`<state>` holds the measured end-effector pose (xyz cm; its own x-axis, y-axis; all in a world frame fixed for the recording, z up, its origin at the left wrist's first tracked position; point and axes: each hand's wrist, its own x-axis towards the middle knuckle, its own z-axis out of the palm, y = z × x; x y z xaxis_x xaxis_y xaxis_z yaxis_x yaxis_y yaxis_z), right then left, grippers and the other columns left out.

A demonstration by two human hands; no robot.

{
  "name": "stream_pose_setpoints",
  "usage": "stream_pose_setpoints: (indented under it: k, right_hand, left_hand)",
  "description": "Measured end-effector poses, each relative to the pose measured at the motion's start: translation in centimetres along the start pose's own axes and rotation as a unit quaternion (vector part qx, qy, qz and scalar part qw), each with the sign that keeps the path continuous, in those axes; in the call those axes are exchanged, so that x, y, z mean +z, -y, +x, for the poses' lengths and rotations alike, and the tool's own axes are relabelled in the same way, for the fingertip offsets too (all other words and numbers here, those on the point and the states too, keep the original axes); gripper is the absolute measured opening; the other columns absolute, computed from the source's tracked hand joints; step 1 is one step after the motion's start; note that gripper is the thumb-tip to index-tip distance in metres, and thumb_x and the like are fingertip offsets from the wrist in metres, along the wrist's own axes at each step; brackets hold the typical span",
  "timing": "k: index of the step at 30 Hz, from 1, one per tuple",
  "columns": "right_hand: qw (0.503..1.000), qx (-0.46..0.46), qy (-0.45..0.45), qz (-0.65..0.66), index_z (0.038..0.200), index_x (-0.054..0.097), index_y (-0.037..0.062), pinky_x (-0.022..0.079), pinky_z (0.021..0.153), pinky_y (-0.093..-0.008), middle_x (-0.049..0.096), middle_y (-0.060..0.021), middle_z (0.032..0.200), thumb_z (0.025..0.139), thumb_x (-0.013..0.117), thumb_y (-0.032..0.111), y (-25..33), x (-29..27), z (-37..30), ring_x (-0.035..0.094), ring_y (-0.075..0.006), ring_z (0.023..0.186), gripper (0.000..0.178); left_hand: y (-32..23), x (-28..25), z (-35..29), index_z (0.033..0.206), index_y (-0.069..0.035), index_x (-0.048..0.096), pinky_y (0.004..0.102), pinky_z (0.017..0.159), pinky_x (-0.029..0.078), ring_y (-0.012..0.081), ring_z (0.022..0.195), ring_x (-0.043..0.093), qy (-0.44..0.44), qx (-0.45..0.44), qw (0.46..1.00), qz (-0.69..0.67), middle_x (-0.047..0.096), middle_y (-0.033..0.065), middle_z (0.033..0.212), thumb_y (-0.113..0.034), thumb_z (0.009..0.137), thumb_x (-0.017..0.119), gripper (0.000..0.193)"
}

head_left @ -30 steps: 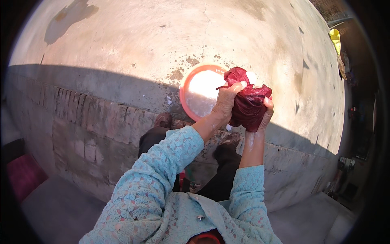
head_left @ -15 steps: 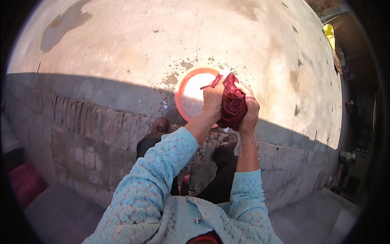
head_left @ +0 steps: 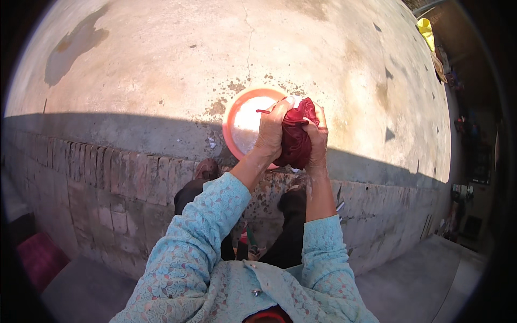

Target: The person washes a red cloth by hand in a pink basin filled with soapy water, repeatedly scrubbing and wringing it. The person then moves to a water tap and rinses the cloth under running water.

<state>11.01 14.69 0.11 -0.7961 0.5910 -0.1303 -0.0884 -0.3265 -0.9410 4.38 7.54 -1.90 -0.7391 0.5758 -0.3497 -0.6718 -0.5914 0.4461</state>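
Both my hands squeeze a bunched dark red cloth (head_left: 295,139) held above a round orange basin (head_left: 240,123). My left hand (head_left: 271,132) grips the cloth's left side and my right hand (head_left: 319,140) presses its right side. The basin sits on a sunlit concrete floor (head_left: 177,59) and shines bright inside, so its contents cannot be made out. My forearms wear light blue lace sleeves (head_left: 204,226).
A low brick wall (head_left: 102,183) runs across below the concrete floor, with wet splash marks around the basin. A yellow object (head_left: 426,27) lies at the far upper right. A red thing (head_left: 37,258) sits at the lower left.
The cloth has been drawn into a tighter bundle between my hands and lowered closer over the basin.
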Motion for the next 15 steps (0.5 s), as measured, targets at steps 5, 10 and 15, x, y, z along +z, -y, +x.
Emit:
stream_pose_setpoints:
  k: [5,10,15]
  right_hand:
    - [0.949,-0.228,0.018,-0.216,0.085,0.057,0.0041,0.042,0.072,-0.0231,0.057,-0.0009,0.083,0.072,0.07,0.007,0.0,1.5,-2.3,0.052,-0.0096,0.077,0.018]
    - [0.963,-0.174,-0.147,-0.145,0.084,0.057,0.0011,0.045,0.064,-0.0226,0.058,-0.001,0.08,0.074,0.063,0.004,-0.7,-2.9,2.6,0.051,-0.0075,0.07,0.012]
    - [0.991,-0.106,-0.025,-0.074,0.097,0.057,0.0049,0.043,0.084,-0.0299,0.055,-0.0088,0.106,0.071,0.061,0.006,0.4,-1.3,1.3,0.052,-0.0162,0.09,0.026]
  left_hand:
    - [-2.5,0.7,-1.4,0.086,-0.009,0.053,0.0295,0.062,0.047,0.0156,0.067,0.055,0.104,-0.071,0.989,-0.072,0.057,0.0048,0.079,-0.048,0.087,0.045,0.04]
    - [0.7,1.3,-1.8,0.113,-0.008,0.053,0.0325,0.084,0.051,0.0165,0.094,0.06,0.074,-0.197,0.978,-0.012,0.06,0.0054,0.108,-0.037,0.09,0.044,0.038]
    - [0.7,-0.3,-0.5,0.111,-0.008,0.055,0.0333,0.083,0.051,0.0184,0.094,0.06,0.064,-0.137,0.988,-0.022,0.06,0.0062,0.106,-0.039,0.093,0.039,0.04]
